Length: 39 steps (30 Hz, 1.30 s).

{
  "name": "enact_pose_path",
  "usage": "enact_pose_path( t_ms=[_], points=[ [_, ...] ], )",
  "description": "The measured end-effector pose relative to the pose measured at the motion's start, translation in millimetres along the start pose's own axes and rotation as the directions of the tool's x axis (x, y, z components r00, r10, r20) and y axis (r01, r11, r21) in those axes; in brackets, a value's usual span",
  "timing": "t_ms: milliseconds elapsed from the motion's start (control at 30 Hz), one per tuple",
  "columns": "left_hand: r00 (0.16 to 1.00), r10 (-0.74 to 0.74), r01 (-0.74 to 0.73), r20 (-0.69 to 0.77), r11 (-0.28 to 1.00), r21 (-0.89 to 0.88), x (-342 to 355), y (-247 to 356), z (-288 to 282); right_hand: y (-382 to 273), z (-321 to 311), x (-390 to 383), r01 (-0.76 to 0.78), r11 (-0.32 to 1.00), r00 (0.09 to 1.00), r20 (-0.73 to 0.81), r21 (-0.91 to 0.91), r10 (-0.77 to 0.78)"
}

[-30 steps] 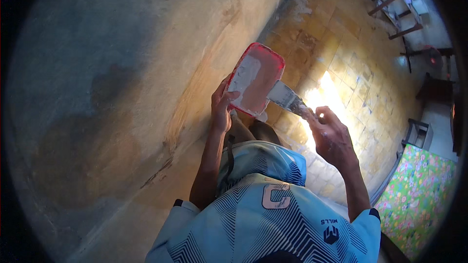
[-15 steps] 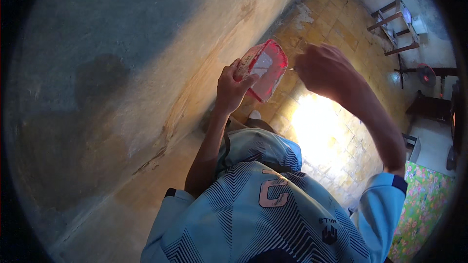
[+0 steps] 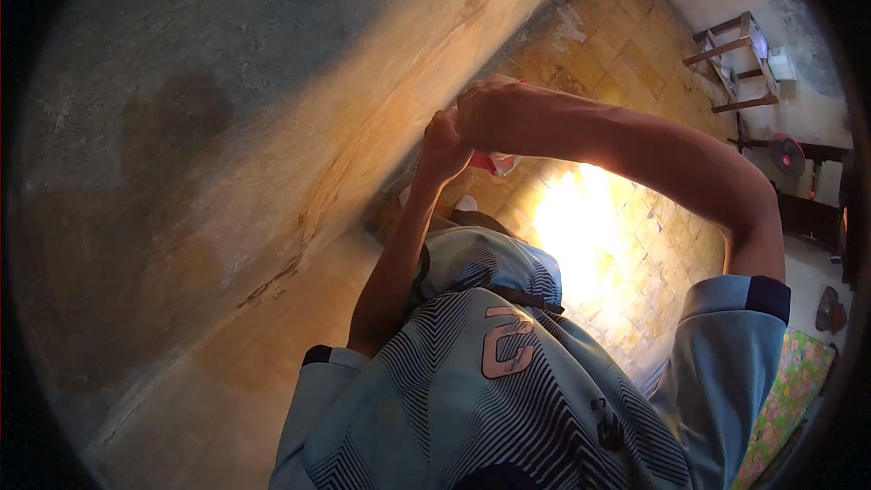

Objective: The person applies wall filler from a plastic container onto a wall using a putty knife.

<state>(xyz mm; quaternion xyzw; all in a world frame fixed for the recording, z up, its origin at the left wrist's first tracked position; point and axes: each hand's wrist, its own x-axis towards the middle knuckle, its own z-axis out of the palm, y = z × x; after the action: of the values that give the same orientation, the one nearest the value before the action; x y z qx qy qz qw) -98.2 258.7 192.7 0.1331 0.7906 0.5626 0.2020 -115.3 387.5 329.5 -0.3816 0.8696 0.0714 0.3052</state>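
Note:
A red plastic tub is held up beside the wall, mostly hidden behind my hands; only part of its red lower edge shows. My left hand is closed on the tub's left side. Across the front of it reaches my right hand, its back turned up and its fingers curled out of sight. The right hand is over the tub, against or very close to the left hand. What it pinches, if anything, is hidden.
A stained plaster wall rises close on my left. Yellow floor tiles spread ahead, with a bright sunlit patch. Farther right are a wooden stool frame, a fan and a green flowered mat.
My right hand has swung left from beside the tub to over it, now covering most of it. The thin pale strand between that hand and the tub no longer shows.

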Motion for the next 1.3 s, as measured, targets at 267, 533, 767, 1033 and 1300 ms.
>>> enact_pose_path(
  t_ms=[267, 533, 767, 1033, 1300],
  points=[
    [0.999, 0.029, -0.029, 0.039, 1.000, 0.002, 2, -15, 14, -5, -29, 25, -0.291, 0.956, 0.818, 0.507, -0.041, 0.271],
    [0.970, -0.170, 0.172, 0.173, 0.985, 0.004, 2, 12, 11, 29, -52, 17, -0.209, 0.961, 0.818, 0.571, 0.180, 0.071],
    [0.986, -0.164, 0.164, 0.014, 0.986, 0.003, -8, -1, 22, 80, -26, 47, -0.171, 0.933, 0.682, 0.721, 0.318, -0.120],
    [0.949, -0.312, 0.296, -0.041, 0.931, -0.214, -27, -58, -1, 149, 67, 10, -0.308, 0.508, 0.783, 0.518, 0.804, -0.345],
    [0.925, -0.370, 0.287, -0.089, 0.832, -0.475, -106, -138, -77, 131, 242, -54, -0.018, -0.210, 0.989, 0.049, 0.977, 0.142]
  ],
)
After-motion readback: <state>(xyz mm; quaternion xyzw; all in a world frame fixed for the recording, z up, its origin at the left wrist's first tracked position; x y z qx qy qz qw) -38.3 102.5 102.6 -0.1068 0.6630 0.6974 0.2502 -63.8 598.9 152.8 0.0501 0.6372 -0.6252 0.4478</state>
